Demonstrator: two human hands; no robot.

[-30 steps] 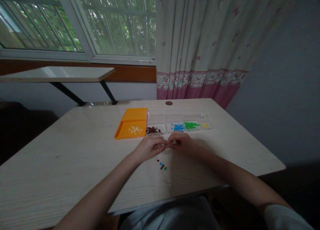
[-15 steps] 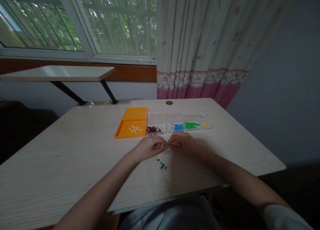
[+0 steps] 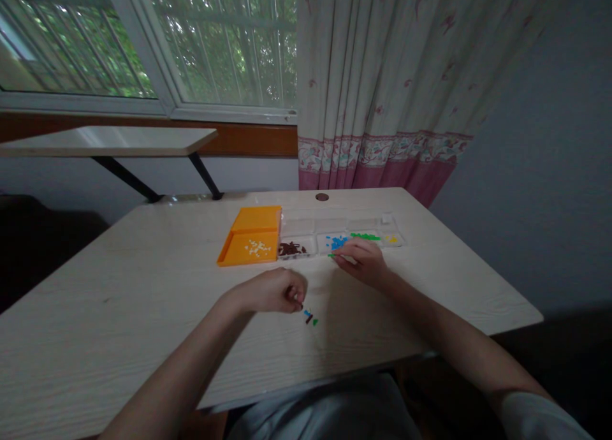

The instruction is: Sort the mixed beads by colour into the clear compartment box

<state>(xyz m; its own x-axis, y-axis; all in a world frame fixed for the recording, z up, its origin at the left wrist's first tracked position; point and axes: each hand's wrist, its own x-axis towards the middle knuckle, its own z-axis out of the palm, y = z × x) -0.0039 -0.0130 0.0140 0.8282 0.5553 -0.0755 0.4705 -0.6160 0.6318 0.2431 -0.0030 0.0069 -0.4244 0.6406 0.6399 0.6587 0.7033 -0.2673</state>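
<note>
My left hand (image 3: 277, 291) is low over the table with its fingers curled together. Its fingertips meet at a small dark brown piece (image 3: 301, 307) by the loose pieces. Higher up and to the right, my right hand (image 3: 362, 261) pinches a small green piece (image 3: 331, 255) at the front edge of the clear compartment box (image 3: 310, 254). That hand covers part of the blue pieces (image 3: 336, 242) and green pieces (image 3: 365, 236). Close to my left fingertips lie a blue piece (image 3: 306, 313), a brown bar (image 3: 308, 319) and a green piece (image 3: 315, 322).
An orange tray (image 3: 255, 219) with scattered white pieces (image 3: 257, 247) adjoins the clear box on the left. Brown pieces (image 3: 291, 249) and yellow pieces (image 3: 392, 239) fill other compartments. A raised shelf (image 3: 109, 140) stands at the table's back left; a curtain (image 3: 373, 95) hangs behind.
My hands, which met over the table around a small green piece, have parted. The right moved up and right toward the box with a green piece; the left came down to the loose pieces.
</note>
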